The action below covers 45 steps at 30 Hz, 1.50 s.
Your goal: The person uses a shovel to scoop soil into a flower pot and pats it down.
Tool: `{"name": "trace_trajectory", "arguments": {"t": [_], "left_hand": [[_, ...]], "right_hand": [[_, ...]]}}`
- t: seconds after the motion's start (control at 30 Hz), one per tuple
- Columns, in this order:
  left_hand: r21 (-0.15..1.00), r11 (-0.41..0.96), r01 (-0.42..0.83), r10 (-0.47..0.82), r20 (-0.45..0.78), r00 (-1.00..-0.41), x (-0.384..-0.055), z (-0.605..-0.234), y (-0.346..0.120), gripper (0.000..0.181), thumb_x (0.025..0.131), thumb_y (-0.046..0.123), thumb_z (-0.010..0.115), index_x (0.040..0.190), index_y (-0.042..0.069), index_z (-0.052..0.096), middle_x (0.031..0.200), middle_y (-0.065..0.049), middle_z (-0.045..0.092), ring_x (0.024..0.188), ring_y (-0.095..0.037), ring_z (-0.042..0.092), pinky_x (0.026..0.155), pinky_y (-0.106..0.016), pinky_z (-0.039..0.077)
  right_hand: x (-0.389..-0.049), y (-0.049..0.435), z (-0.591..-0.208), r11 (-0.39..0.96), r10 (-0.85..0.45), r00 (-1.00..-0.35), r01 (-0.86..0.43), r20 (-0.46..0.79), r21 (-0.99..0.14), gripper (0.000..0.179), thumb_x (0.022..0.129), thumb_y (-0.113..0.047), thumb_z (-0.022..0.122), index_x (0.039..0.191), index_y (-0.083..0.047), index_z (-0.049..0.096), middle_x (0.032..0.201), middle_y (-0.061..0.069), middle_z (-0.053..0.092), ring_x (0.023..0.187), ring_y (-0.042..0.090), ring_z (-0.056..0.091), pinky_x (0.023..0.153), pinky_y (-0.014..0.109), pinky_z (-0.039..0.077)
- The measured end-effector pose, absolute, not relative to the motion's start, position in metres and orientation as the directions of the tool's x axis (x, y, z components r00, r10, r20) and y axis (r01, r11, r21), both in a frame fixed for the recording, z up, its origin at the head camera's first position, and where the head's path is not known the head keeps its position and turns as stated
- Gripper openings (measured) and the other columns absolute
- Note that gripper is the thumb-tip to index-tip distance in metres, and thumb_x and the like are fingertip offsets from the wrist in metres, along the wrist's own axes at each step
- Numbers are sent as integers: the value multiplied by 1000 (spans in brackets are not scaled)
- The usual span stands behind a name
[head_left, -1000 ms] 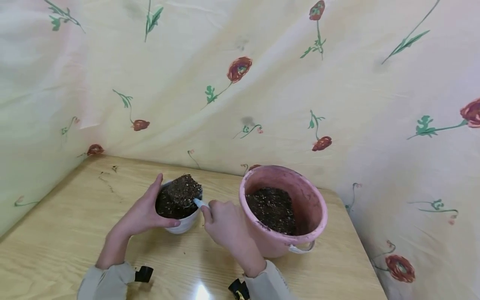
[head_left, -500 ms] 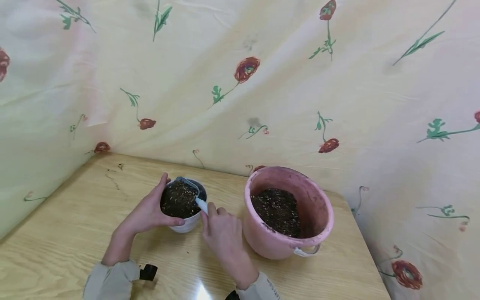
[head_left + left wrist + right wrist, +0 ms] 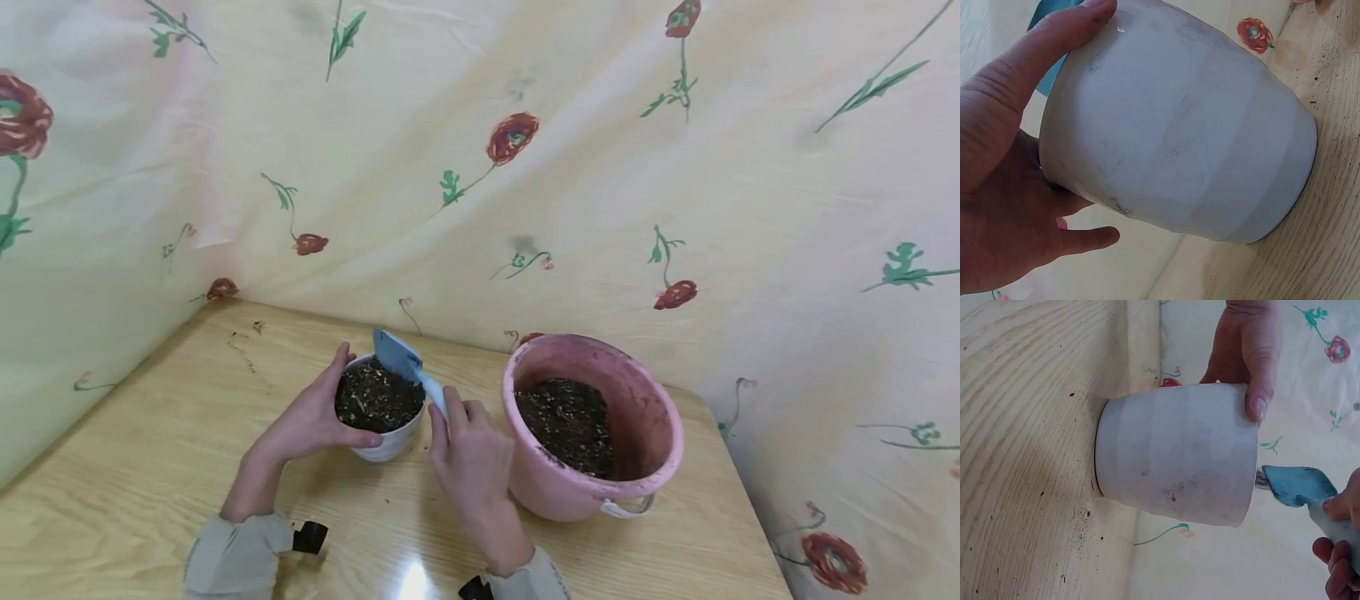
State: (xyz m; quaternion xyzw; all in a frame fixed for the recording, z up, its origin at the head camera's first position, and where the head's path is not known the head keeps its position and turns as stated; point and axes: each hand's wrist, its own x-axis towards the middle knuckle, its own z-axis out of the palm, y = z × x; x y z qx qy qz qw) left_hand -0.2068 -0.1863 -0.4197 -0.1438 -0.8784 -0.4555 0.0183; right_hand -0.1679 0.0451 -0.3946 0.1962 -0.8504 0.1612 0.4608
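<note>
A white ribbed flower pot (image 3: 392, 447) stands on the table, filled near the rim with dark soil (image 3: 378, 400). My left hand (image 3: 306, 419) grips its left side, thumb on the near wall, as the left wrist view shows; the far fingers are partly hidden behind the pot (image 3: 1179, 125). My right hand (image 3: 477, 462) holds a small blue trowel (image 3: 399, 354) by its pale handle. The blade is tilted over the pot's back right rim. In the right wrist view the trowel blade (image 3: 1300, 484) is just off the pot mouth, with dark soil near its tip.
A pink bucket (image 3: 551, 492) with a white handle and dark soil inside stands right of my right hand. Soil crumbs (image 3: 243, 354) lie on the wooden table (image 3: 150, 467). Flowered cloth (image 3: 420, 192) rises behind the table.
The trowel's heaped soil has gone into the pot. The blade has turned over, then lifted toward the back rim, now bare of its load. My left hand keeps its hold on the pot.
</note>
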Motion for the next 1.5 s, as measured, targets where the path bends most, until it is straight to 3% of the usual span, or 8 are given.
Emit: {"name": "trace_trajectory", "arguments": {"t": [0.23, 0.33, 0.43, 0.6, 0.7, 0.83, 1.0, 1.5], "left_hand": [[787, 551, 277, 237, 170, -956, -208, -420, -185, 142, 58, 50, 90, 154, 6, -4, 155, -24, 21, 136, -44, 32, 107, -63, 28], [784, 551, 287, 239, 181, -954, -209, -421, -185, 142, 57, 50, 90, 154, 6, -4, 155, -24, 21, 136, -43, 32, 108, -62, 28], [787, 543, 294, 242, 188, -952, -211, -423, -184, 142, 57, 50, 90, 154, 5, -4, 155, -22, 23, 136, -42, 33, 108, -61, 29], [798, 531, 286, 237, 184, -954, -211, -424, -185, 143, 57, 49, 90, 154, 5, -5, 154, -21, 26, 136, -42, 33, 107, -62, 29], [797, 539, 274, 231, 173, -957, -210, -424, -185, 143, 57, 48, 91, 154, 4, -5, 155, -21, 24, 136, -43, 32, 107, -63, 29], [791, 551, 266, 223, 168, -960, -209, -423, -185, 144, 57, 48, 90, 154, 5, -6, 156, -21, 22, 137, -43, 30, 107, -62, 30], [801, 540, 259, 220, 163, -962, -209, -422, -185, 144, 56, 48, 91, 154, 8, -7, 156, -20, 22, 137, -42, 30, 107, -62, 29], [801, 538, 260, 224, 162, -961, -208, -422, -190, 146, 56, 48, 91, 154, 11, -10, 156, -19, 23, 137, -42, 31, 108, -62, 27]], "right_hand": [[-172, 46, -397, 843, -171, -420, -530, 891, -89, 27, 79, -19, 76, 104, -9, 70, 72, 4, 63, 51, 16, 56, 38, 27, 38], [-171, 45, -399, 831, -172, -425, -547, 889, -101, 27, 80, -19, 76, 103, -9, 70, 70, 3, 62, 49, 14, 53, 37, 24, 35], [-169, 45, -401, 823, -173, -484, -549, 858, -144, 23, 82, -20, 75, 101, -8, 70, 62, 1, 57, 43, 10, 44, 36, 19, 27], [-163, 47, -396, 844, -224, -672, -496, 706, -205, 15, 89, -22, 67, 83, -9, 65, 49, -5, 42, 39, 8, 34, 36, 20, 22], [-159, 47, -389, 886, -262, -777, -428, 572, -176, 28, 92, -25, 63, 68, -12, 55, 46, -3, 35, 38, 14, 36, 36, 26, 23], [-155, 43, -376, 920, -283, -879, -362, 384, -149, 39, 95, -27, 57, 60, -15, 45, 47, -1, 35, 40, 17, 39, 36, 30, 26], [-157, 37, -363, 911, -340, -905, -384, 255, -149, 44, 97, -28, 53, 56, -16, 45, 48, -2, 38, 42, 15, 39, 37, 29, 29], [-166, 28, -352, 893, -411, -900, -429, 144, -133, 40, 94, -28, 57, 58, -14, 46, 53, 0, 44, 47, 16, 43, 40, 32, 34]]}}
